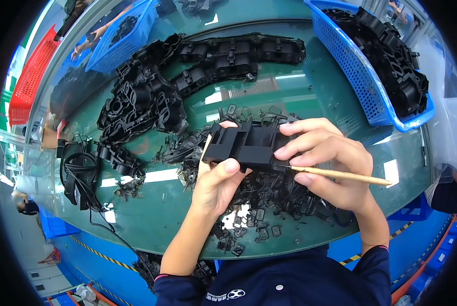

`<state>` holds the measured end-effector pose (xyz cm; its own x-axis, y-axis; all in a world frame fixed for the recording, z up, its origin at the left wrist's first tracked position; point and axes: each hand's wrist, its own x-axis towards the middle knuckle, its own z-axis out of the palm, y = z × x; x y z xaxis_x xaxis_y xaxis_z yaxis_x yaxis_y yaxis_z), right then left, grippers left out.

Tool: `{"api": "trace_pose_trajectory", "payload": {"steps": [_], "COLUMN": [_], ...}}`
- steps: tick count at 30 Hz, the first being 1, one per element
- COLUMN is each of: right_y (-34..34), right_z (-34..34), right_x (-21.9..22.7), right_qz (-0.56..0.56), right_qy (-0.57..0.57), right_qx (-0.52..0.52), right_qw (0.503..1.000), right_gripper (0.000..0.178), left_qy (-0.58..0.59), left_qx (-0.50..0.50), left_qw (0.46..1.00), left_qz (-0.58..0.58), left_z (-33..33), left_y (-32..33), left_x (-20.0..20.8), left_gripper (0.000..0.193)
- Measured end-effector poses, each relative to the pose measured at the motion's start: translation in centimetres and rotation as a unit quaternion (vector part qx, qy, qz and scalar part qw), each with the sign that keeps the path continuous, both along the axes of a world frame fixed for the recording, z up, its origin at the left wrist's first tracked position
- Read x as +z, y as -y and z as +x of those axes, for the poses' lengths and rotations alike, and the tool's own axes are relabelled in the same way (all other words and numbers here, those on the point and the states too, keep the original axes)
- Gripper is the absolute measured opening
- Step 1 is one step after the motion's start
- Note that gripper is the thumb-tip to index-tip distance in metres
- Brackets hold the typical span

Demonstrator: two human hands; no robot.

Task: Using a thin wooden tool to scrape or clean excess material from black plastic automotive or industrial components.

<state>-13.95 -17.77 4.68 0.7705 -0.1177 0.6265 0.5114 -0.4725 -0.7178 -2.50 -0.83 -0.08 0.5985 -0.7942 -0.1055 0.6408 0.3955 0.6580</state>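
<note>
My left hand [215, 186] grips a black moulded plastic part [244, 145] with square recesses, thumb in front and fingers behind. My right hand [335, 155] pinches a slim tan-handled tool [351, 176] with a thin metal tip, which points left at the part's lower right corner. Whether the tip touches the plastic I cannot tell. The right fingertips rest on or close to the part's right side. Under both hands lies a pile of small black plastic scraps [261, 232], some loop-shaped.
Joined black mouldings [233, 53] line the far side of the green table [310, 97], with more heaped at left [141, 102]. A blue basket [356, 66] of mouldings stands at right, another blue basket [118, 38] beyond the table's far left edge. A coiled black cable [80, 171] lies at left.
</note>
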Motion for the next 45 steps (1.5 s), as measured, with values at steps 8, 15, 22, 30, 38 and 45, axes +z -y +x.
{"api": "trace_pose_trajectory", "payload": {"steps": [8,15,22,30,38,45], "right_y": [0.0,-0.4,-1.1,-0.3,-1.3,-1.3], "right_z": [-0.2,0.0,0.5,-0.1,0.0,0.0], "right_x": [0.3,0.1,-2.2,-1.1,-1.8,-1.5], "right_qz": [0.000,-0.070,-0.194,-0.186,-0.280,-0.062], "right_qy": [-0.010,0.010,0.119,0.146,0.117,0.028], "right_qx": [0.006,-0.027,-0.112,-0.051,0.005,0.082], "right_qw": [1.000,0.997,0.967,0.970,0.953,0.994], "right_gripper": [0.016,0.018,0.019,0.018,0.016,0.022], "left_qy": [0.032,0.129,0.179,0.086,0.294,0.360], "left_qx": [0.032,0.079,0.138,-0.037,-0.215,-0.158], "left_qw": [0.999,0.987,0.973,0.995,0.920,0.910], "left_qz": [0.007,0.062,0.046,-0.035,0.145,0.136], "left_z": [-0.3,-0.6,-1.4,1.3,1.4,1.1], "left_y": [0.2,0.0,0.5,-0.3,-0.4,-0.4], "left_x": [0.7,0.5,0.3,0.5,1.4,1.9], "left_gripper": [0.066,0.072,0.072,0.087,0.077,0.061]}}
